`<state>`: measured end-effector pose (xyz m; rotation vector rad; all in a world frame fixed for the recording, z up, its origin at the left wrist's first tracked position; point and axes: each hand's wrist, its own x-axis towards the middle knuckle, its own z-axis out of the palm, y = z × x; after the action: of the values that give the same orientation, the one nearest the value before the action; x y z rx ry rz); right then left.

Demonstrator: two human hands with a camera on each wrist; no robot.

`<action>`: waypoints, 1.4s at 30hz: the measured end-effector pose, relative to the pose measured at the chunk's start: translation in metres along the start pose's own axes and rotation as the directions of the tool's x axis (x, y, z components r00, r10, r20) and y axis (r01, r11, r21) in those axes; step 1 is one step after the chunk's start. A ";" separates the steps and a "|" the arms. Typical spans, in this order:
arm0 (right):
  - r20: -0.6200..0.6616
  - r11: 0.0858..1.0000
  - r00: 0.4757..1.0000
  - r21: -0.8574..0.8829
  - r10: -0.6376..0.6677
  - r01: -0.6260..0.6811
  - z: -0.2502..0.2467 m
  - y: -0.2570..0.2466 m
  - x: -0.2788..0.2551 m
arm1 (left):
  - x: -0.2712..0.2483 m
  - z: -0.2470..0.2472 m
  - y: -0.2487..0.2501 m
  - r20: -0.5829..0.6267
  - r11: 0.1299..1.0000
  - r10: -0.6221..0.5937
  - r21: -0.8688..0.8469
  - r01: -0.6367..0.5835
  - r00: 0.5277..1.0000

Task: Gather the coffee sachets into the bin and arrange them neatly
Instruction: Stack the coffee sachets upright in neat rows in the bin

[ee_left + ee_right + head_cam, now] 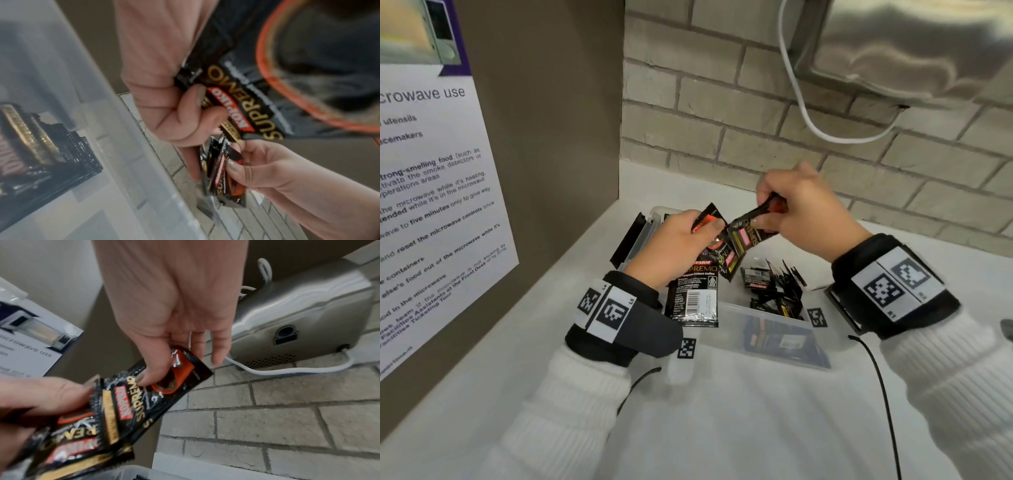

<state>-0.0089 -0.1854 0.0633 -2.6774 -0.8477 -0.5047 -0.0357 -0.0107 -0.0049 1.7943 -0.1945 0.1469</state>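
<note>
A white counter [722, 411] in a corner, pale brick wall [722, 120] behind, both hands working black coffee sachets above a clear plastic bin [767, 318].

The left hand [674, 246] has its grip curled round a small bunch of black Kopiko Supremo sachets [695, 291], thumb pressed on the front one, the bunch hanging over the bin's near-left edge. The right hand [801, 212] pinches one more black-and-orange sachet [753, 222] between thumb and fingers, its lower end touching the left hand's bunch. More black sachets [777, 291] stand loosely on edge inside the bin. A microwave-use poster [431, 205] hangs on the brown panel at left; a steel appliance [911, 44] with a white cable [801, 102] is mounted on the wall above.
</note>
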 end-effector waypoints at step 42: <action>0.376 0.064 0.790 0.886 0.484 -0.460 0.054 -0.021 -0.019 | -0.003 0.005 0.006 -0.626 0.924 0.064 -0.257 -0.283 0.777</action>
<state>-0.0231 -0.1580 0.0102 -1.5102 -0.0398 0.1914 -0.0396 -0.0169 -0.0014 1.2979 0.0781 0.7763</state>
